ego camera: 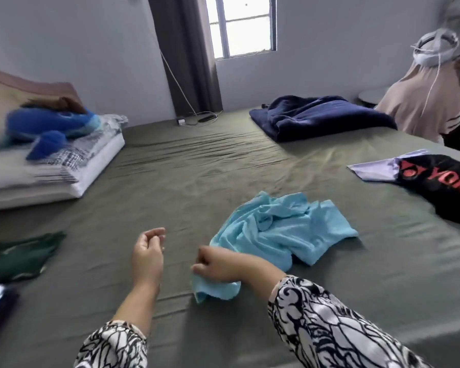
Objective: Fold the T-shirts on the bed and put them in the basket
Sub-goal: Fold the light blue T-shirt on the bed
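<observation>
The light blue T-shirt (282,229) lies crumpled on the bed (186,166), a little toward five o'clock from the middle of the view, its near corner drawn toward six o'clock. The right hand (218,265) lies on that corner with fingers curled round the cloth, gripping it against the sheet. The left hand (148,252) hovers just beside it at nine o'clock, apart from the shirt, palm turned inward, fingers loosely bent and holding nothing. Both forearms come in from six o'clock in black-and-white patterned sleeves (327,325).

At three o'clock, well apart from the blue shirt, a black T-shirt with red lettering (441,184) lies flat on the bed, with a pale lilac cloth (375,168) at its far edge. At eight o'clock a dark green garment (19,256) lies near the bed's edge, blurred. At one o'clock a navy blanket (319,115) is bundled at the far side of the bed. At ten o'clock white pillows (51,179) are stacked, with a blue plush toy (51,126) on top. At twelve o'clock a window (241,25) with a dark curtain (186,49) stands in the wall. A beige garment (422,102) hangs at two o'clock.
</observation>
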